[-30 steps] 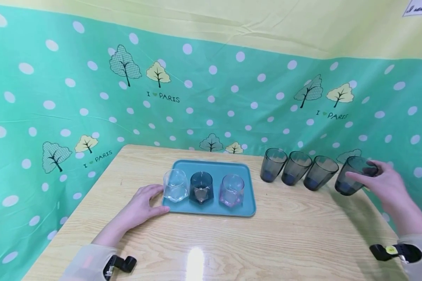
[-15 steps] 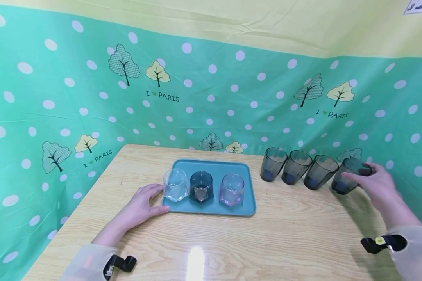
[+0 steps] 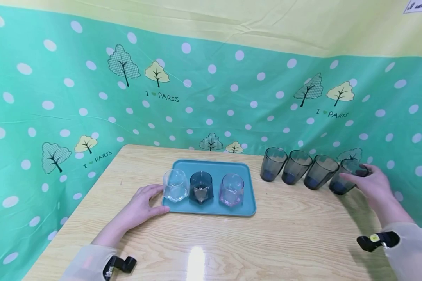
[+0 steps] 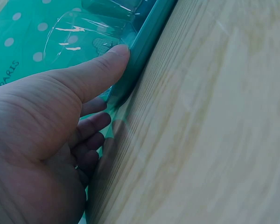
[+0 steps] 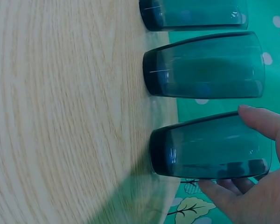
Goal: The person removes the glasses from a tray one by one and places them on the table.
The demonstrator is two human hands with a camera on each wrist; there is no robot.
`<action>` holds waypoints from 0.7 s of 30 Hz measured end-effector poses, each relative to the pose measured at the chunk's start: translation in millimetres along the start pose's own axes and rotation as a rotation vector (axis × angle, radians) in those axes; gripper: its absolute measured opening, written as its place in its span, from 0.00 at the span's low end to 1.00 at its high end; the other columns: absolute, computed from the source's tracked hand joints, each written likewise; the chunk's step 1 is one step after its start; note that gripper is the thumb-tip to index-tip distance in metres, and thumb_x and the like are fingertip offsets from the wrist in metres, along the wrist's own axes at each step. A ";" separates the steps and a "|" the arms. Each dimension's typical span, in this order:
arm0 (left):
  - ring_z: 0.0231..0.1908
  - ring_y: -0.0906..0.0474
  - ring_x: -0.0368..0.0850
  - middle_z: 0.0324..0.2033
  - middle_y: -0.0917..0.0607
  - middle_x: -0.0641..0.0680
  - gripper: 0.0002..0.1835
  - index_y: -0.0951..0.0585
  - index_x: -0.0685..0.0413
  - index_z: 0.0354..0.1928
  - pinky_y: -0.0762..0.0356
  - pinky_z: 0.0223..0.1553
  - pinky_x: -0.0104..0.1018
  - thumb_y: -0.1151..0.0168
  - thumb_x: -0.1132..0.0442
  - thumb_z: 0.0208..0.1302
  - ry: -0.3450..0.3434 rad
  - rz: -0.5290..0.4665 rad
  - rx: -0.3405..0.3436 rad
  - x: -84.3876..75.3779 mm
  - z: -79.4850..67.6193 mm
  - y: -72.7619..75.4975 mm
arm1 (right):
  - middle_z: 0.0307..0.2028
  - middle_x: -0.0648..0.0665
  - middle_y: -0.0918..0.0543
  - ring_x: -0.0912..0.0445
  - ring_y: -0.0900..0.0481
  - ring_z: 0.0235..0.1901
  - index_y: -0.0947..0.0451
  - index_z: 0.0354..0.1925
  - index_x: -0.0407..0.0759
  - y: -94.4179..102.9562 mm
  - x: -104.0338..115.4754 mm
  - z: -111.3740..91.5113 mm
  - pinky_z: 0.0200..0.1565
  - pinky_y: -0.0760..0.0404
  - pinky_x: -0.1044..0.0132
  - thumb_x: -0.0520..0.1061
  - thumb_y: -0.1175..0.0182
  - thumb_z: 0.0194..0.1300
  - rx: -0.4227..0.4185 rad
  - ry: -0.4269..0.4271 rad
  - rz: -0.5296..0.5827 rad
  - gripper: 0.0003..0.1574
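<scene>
My right hand (image 3: 372, 183) grips a smoky dark tumbler (image 5: 210, 147) near its rim, thumb on one side and fingers on the other. Its base is at or very close to the table, at the right end of a row of matching tumblers (image 3: 321, 172). My left hand (image 3: 140, 205) rests by the left front corner of a blue tray (image 3: 211, 166); its thumb lies at the rim and the other fingers bend loosely beside it. On the tray stand a clear glass (image 3: 176, 186), a dark grey glass (image 3: 201, 188) and a pinkish glass (image 3: 231, 190).
A pale wooden table (image 3: 267, 242) carries everything. Behind it hangs a green dotted curtain (image 3: 211, 86), close to the back of the tumbler row. The tray's right edge lies a short way left of that row.
My right hand has moved left and slightly down with the tumbler, bringing it close beside its neighbour in the row. The left hand and the tray stay where they were.
</scene>
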State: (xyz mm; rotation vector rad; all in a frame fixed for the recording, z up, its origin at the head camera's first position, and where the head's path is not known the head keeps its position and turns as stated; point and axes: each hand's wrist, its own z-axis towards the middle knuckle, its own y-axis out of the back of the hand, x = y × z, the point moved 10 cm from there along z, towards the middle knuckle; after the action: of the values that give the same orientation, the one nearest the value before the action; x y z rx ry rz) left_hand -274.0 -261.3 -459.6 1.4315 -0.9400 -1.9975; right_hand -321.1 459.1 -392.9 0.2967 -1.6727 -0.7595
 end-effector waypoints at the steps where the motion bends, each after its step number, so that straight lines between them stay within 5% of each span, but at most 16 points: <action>1: 0.75 0.34 0.75 0.73 0.24 0.69 0.48 0.24 0.65 0.75 0.39 0.76 0.76 0.17 0.43 0.62 0.000 -0.001 0.000 0.0 -0.2 0.0 | 0.84 0.18 0.63 0.17 0.55 0.79 0.68 0.87 0.31 -0.3 -0.1 0.4 0.74 0.42 0.21 0.68 0.29 0.74 -0.001 -0.001 0.001 0.77; 21: 0.74 0.33 0.75 0.73 0.23 0.69 0.47 0.23 0.66 0.75 0.38 0.75 0.75 0.17 0.44 0.63 -0.007 0.003 -0.003 -0.1 -0.1 -0.2 | 0.83 0.17 0.64 0.18 0.57 0.80 0.71 0.86 0.29 -3.5 -1.5 6.5 0.76 0.47 0.22 0.67 0.33 0.77 0.015 0.053 0.020 0.75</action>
State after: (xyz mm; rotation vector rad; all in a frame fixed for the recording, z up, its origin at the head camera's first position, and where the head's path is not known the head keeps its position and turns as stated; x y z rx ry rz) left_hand -273.9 -261.1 -459.8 1.4214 -0.9414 -2.0027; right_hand -327.6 459.5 -396.7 0.3081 -1.6293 -0.7188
